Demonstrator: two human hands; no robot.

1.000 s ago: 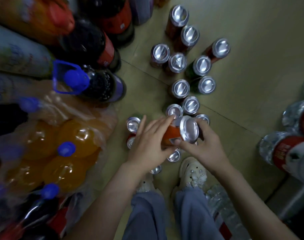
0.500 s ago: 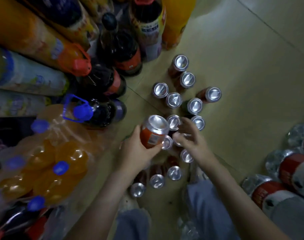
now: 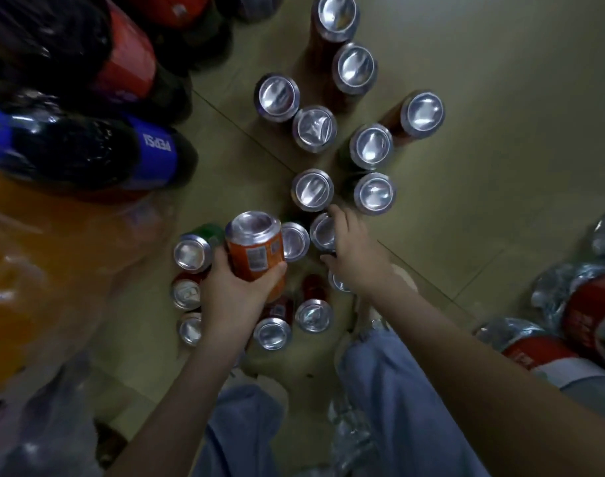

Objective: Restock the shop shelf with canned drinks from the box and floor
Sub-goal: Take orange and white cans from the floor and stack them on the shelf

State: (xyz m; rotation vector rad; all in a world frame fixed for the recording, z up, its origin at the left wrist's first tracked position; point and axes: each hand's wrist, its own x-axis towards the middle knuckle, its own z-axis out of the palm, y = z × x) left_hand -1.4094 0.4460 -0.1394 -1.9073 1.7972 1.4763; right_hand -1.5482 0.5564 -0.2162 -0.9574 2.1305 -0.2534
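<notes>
Can in hand: orange can (image 3: 254, 251) is held at centre-left of the frame, raised above the cans standing on the floor.
Axis: its long axis is kept close to upright and tipped a little, with the silver top turned to the camera and the upper edge of the frame; the barcode panel is turned to the lower edge.
Left hand (image 3: 230, 297): it is wrapped round the lower half of the orange can, thumb on the right side, fingers hidden behind the left side.
Right hand (image 3: 354, 251): it is set just right of centre, with fingers curled over the far side of a half-hidden can (image 3: 321, 232) and the thumb pressed to its near side.
Half-hidden can: it is stood upright on the floor, just beside the orange can.
Floor cans (image 3: 312, 190): they are stood upright with silver tops to the camera, strung from top centre down to lower centre; red, green and brown sides are glimpsed.
Pepsi bottle (image 3: 87, 153): it is seen at upper left among other large dark bottles.
Clear wrap, left edge (image 3: 87, 304): bottles of orange drink are held inside; detail is blurred.
Clear wrap, lower right (image 3: 549, 297): clear bottles with red labels are packed inside.
Floor (image 3: 500, 132): pale tiles are seen at upper right.
</notes>
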